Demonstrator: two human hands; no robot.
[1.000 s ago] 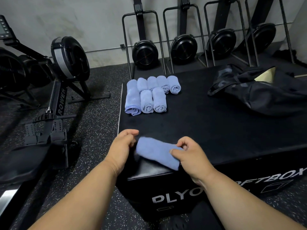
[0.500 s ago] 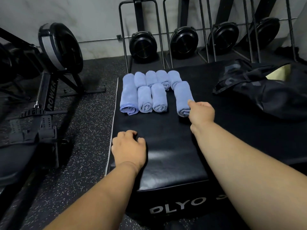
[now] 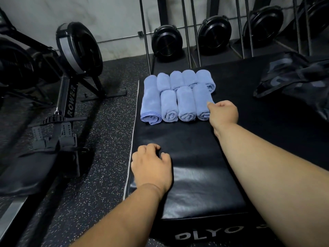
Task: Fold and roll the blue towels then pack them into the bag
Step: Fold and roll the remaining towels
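At the bottom of the frame, white letters [image 3: 210, 235] are seen on the front of a black box [image 3: 195, 196]. The left hand [image 3: 151, 166] is laid on the box top near its left edge, low in the middle of the frame. Its fingers are curled loosely and nothing is held in it.

Higher up, just right of the middle, the right hand [image 3: 223, 114] is placed against the last roll [image 3: 202, 102] in the front row. The roll's right side is touched by curled fingers; whether it is gripped cannot be told.

The blue towels [image 3: 178, 97] are found above the middle of the frame, on the far left part of the box top. All are rolled up and packed side by side in two rows, four in front and four shorter-looking ones behind. Swirls are shown at the near ends. The leftmost roll [image 3: 151, 100] is longer and looser.

At the right edge, a black bag [image 3: 293, 81] is slumped on the box. What is inside it cannot be seen.

A rower [image 3: 71, 72] is seen on the floor at left.
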